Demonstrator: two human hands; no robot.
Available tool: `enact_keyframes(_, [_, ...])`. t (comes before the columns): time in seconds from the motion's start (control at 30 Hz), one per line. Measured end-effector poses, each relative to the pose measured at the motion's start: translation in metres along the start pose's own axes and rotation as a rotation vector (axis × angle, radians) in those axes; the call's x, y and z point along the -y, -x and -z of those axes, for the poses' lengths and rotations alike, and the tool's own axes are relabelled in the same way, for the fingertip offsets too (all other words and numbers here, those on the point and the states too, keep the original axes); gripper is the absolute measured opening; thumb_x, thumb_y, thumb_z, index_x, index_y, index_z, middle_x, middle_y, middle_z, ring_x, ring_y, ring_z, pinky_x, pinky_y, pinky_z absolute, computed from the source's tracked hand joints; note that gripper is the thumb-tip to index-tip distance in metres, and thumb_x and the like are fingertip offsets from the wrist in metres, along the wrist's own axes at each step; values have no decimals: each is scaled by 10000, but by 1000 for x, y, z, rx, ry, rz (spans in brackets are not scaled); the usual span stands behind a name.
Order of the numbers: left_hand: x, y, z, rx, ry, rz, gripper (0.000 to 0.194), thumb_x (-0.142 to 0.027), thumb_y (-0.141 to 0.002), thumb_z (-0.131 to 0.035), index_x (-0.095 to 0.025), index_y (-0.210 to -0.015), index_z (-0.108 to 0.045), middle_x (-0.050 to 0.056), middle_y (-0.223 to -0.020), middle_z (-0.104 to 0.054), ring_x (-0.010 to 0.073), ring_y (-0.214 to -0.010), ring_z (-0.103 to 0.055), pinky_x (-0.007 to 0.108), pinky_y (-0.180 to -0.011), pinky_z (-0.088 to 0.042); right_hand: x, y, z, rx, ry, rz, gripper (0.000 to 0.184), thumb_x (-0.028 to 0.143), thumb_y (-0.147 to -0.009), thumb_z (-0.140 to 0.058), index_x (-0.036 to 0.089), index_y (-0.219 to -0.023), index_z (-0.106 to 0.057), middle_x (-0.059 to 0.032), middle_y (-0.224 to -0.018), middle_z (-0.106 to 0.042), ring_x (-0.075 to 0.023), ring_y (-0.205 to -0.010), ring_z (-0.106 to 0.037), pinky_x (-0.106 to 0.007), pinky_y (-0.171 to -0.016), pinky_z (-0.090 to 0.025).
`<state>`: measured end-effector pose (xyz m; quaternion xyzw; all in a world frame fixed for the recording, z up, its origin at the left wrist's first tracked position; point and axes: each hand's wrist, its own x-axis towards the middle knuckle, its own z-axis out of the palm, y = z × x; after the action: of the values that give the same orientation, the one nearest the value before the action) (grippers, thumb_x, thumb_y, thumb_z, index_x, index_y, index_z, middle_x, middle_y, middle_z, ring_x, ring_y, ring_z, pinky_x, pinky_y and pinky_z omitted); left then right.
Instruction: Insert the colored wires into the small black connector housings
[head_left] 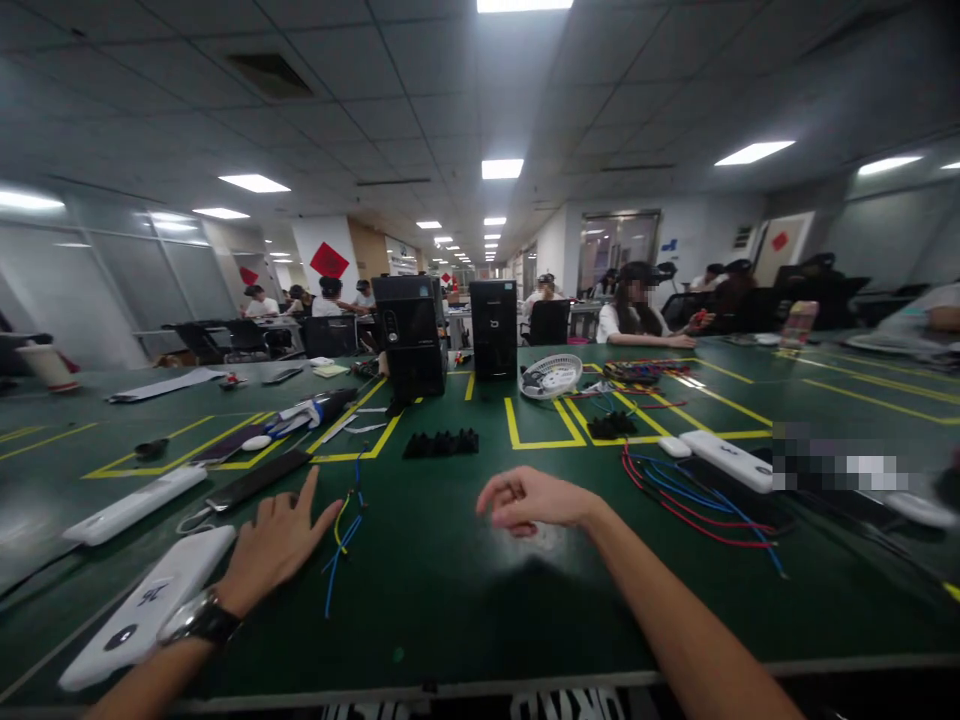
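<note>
Two hands [276, 542], one yellow wire [337, 521] nearby

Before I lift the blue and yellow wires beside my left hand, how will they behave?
The wires look thin, so probably light. Their slight curves suggest they may bend yet partly hold shape. They cross, so lifting one might drag another.

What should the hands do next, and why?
Maybe the left hand should pinch the yellow wire: it lies loose right beside that hand, whose fingers are spread and hold nothing. The right hand is farther from it, with its fingers curled.
</note>
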<state>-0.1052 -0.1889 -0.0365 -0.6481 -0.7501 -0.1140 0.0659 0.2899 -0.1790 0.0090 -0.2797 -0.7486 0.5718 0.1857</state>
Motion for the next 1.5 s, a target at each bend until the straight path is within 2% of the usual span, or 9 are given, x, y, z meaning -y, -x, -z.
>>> enact_keyframes(0.1, [-16,2,-9,-8,-22,-105,768,-668,-807,-244,-244,-1448,-228,197,-1387,-369,410,-1255,-362,558,-894,-360,-11,-11,8,-579,465,41,193,273,-814,-555,145,-915,-660,-4,-674,-618,-104,-594,-542,-203,-571,-398])
enact_keyframes(0.2, [-20,-3,-26,97,15,-209,689,-619,-834,-254,-260,-1419,-313,153,-1379,-403,354,-1280,-356,525,-951,-347,-21,-6,33,-879,829,-96,177,238,-829,-519,187,-867,-684,-26,-781,-679,-132,-719,-601,-211,-658,-406])
enact_keyframes(0.47, [14,-46,-50,59,78,-222,715,-464,-824,-298,-30,-1392,-285,196,-1349,-449,294,-1233,-439,411,-988,-372,-53,88,126,-1135,1040,-538,246,107,-815,-469,98,-929,-687,-189,-925,-660,-242,-877,-603,-314,-709,-390])
enact_keyframes(0.7, [18,-69,-20,-131,-43,81,937,-675,-736,-376,-64,-1409,-149,219,-1399,-387,417,-1231,-404,552,-894,-393,-91,125,146,-1116,1017,-728,249,36,-737,-519,139,-877,-697,-190,-985,-640,-295,-953,-585,-382,-728,-399])
enact_keyframes(0.83, [-51,-74,2,-385,-2,-258,735,-561,-846,-295,-110,-1414,-172,164,-1445,-317,329,-1324,-292,489,-1039,-290,-93,122,153,-1117,975,-778,256,46,-752,-503,161,-881,-692,-176,-985,-654,-292,-950,-601,-391,-739,-412])
enact_keyframes(1.07, [-274,-100,-18,-23,393,-859,593,-476,-868,-429,-145,-1355,-361,136,-1369,-434,245,-1269,-382,393,-1055,-306,-83,124,154,-1172,1019,-783,280,109,-833,-439,194,-958,-675,-148,-972,-658,-292,-961,-594,-415,-787,-396])
enact_keyframes(1.27, [-443,-118,-70,133,621,-834,655,-443,-818,-543,-53,-1317,-377,235,-1378,-391,313,-1294,-341,430,-1045,-288,-76,114,142,-1355,1195,-525,309,163,-909,-355,161,-1120,-582,-133,-1020,-607,-226,-898,-580,-305,-749,-399])
enact_keyframes(1.37, [-484,-120,-85,171,665,-823,557,-434,-760,-617,-74,-1171,-508,220,-1212,-534,324,-1156,-478,435,-954,-376,-77,107,139,-1391,1228,-380,313,176,-922,-331,161,-1152,-543,-116,-1037,-588,-212,-845,-577,-298,-728,-412])
enact_keyframes(1.5, [-487,-114,-87,173,733,-802,410,-369,-657,-722,-128,-953,-572,128,-980,-601,272,-965,-557,394,-853,-435,-78,101,140,-1414,1204,-115,301,175,-920,-328,119,-1131,-535,-124,-1020,-585,-226,-902,-567,-316,-801,-429])
